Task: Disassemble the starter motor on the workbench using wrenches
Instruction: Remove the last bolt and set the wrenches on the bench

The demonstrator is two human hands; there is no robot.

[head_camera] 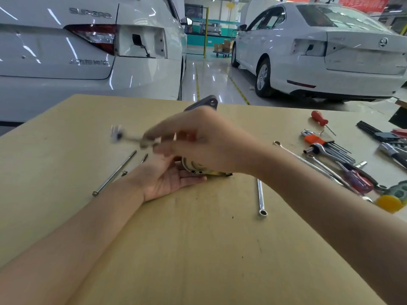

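Gripping starter motor and blurred part, both hands work over plywood workbench (white cars behind).

Workbench is showing pale tan wood grain; screwdriver is showing a red handle; cars are showing white.

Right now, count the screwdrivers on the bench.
2. An orange-handled screwdriver lies at the far right of the workbench; a red-and-purple-handled screwdriver lies nearer, among the wrenches. More may be hidden in the tool pile at the right edge.
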